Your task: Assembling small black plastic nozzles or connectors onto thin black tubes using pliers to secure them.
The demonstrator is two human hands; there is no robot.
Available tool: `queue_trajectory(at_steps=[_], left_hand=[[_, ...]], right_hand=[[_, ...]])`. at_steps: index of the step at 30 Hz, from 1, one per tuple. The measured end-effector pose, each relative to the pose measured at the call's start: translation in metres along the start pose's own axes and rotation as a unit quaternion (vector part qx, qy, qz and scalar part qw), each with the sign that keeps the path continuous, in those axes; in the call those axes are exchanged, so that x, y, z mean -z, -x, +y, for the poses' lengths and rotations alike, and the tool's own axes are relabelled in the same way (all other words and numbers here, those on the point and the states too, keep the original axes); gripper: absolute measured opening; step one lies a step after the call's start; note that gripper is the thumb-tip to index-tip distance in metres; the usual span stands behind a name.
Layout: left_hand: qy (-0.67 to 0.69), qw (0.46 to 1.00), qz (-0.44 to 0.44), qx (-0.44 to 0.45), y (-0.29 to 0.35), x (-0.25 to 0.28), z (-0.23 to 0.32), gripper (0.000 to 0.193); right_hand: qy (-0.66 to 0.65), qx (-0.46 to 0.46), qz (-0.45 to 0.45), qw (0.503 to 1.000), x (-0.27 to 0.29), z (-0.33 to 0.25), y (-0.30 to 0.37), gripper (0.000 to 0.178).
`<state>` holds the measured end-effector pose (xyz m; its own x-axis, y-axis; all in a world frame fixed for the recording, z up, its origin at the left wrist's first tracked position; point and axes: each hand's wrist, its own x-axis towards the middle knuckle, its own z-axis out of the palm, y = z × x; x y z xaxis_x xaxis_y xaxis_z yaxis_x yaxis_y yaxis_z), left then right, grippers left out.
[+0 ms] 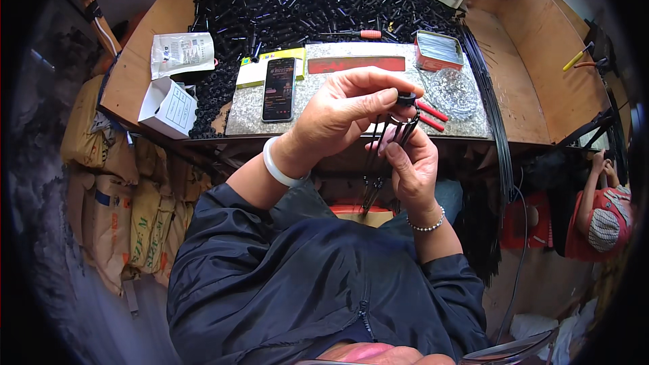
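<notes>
Both hands (351, 111) (414, 165) around a small black cap (405, 99) atop thin black rods (375, 162).

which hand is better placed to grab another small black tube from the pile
Left, probably. The left hand only pinches the small black cap with its fingertips and sits nearer the pile of black tubes. The right hand grips the bundle of thin black rods, so it is occupied.

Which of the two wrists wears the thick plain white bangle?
The left wrist: a smooth, solid white bangle circles it just below the left hand. The right hand has a thin beaded bracelet on its wrist instead.
</notes>
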<state>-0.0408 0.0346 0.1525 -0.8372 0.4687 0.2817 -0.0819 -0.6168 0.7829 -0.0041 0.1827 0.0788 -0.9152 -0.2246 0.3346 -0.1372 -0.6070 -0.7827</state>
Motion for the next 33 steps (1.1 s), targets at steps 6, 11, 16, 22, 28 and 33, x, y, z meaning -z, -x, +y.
queue_trajectory(at_steps=[6,11,16,22,28,33], left_hand=[[-0.079,0.997,-0.013,0.014,0.003,0.009,-0.005,0.035],[-0.091,0.993,-0.049,-0.062,0.003,0.008,-0.008,0.028],[-0.088,0.996,-0.009,-0.014,0.008,0.002,-0.002,0.028],[-0.143,0.988,-0.023,-0.047,0.008,-0.002,0.001,0.027],[-0.242,0.964,-0.036,-0.104,0.008,-0.002,0.002,0.022],[-0.268,0.955,-0.05,-0.113,0.009,-0.004,0.005,0.023]], right_hand=[[-0.022,-0.004,-0.002,1.0,0.0,0.0,-0.002,0.014],[-0.027,-0.004,-0.006,1.0,0.002,0.002,-0.003,0.015],[-0.003,0.0,-0.022,1.0,0.004,0.001,-0.002,0.015],[-0.06,0.001,-0.042,0.997,0.0,-0.007,-0.004,0.017],[-0.045,0.0,-0.037,0.998,0.006,-0.004,-0.004,0.017],[-0.05,-0.01,-0.036,0.998,0.002,-0.01,-0.004,0.017]])
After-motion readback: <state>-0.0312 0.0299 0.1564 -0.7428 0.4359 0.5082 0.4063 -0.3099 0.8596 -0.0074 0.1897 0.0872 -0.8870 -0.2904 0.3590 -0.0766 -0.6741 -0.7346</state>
